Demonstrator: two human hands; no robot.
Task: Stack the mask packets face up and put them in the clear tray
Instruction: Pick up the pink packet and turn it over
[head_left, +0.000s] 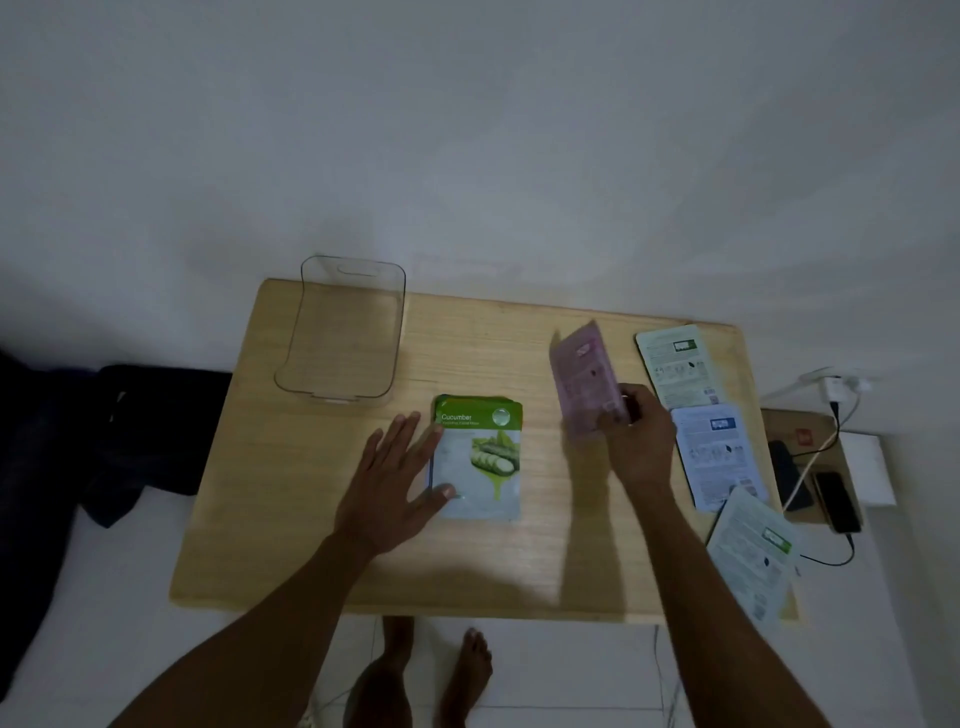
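Note:
A small stack of mask packets (485, 457) lies mid-table, a green cucumber packet face up on top. My left hand (392, 478) rests flat and open against the stack's left edge. My right hand (636, 439) pinches a pink packet (584, 382) by its lower corner and holds it tilted up above the table, printed back showing. Three more packets lie back side up along the right edge: a pale green one (680, 371), a pale blue one (719, 454) and a white-green one (756, 556). The clear tray (306, 332) stands empty at the table's far left.
The low wooden table (311, 545) stands against a white wall. A cardboard box (789, 431) with phones (836, 501) and charging cables sits on the floor to the right. Dark cloth (130, 431) lies to the left. My bare feet (431, 675) are under the near edge.

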